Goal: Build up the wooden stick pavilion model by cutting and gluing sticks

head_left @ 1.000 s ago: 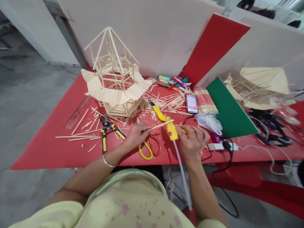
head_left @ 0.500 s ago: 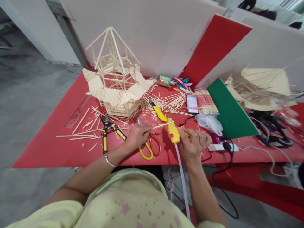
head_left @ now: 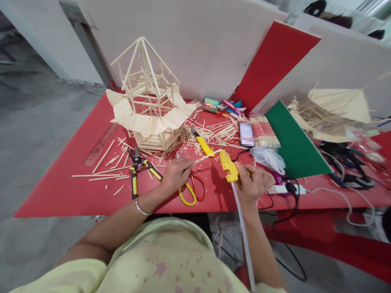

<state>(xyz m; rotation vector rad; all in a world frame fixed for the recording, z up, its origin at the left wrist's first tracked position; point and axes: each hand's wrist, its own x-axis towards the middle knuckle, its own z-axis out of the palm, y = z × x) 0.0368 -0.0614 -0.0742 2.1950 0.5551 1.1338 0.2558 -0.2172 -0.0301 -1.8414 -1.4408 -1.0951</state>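
Between the fingers of my left hand (head_left: 178, 174) is a thin wooden stick (head_left: 208, 156), its free end pointing right. My right hand (head_left: 254, 183) is closed around a yellow hot glue gun (head_left: 227, 166), with a long clear glue stick (head_left: 242, 228) trailing from its back. The stick's tip lies just left of the gun's nozzle end. Scissors (head_left: 198, 188) with one yellow and one red handle lie beside my left hand, partly hidden by it. Beyond them rests a yellow utility knife (head_left: 202, 143). A pavilion-like stick model (head_left: 149, 110) stands behind my left hand.
Yellow-black cutters (head_left: 140, 167), loose sticks (head_left: 106, 176) and a clear ruler (head_left: 100, 144) lie on the red table (head_left: 61, 179). To the right are a phone (head_left: 247, 134), a plastic bag (head_left: 268, 158), a green board (head_left: 301, 142) and a power strip (head_left: 277, 189) with cables.
My right hand has shifted the glue gun slightly right and tilted it, away from the stick it overlapped. My left hand has barely moved, still holding the stick.
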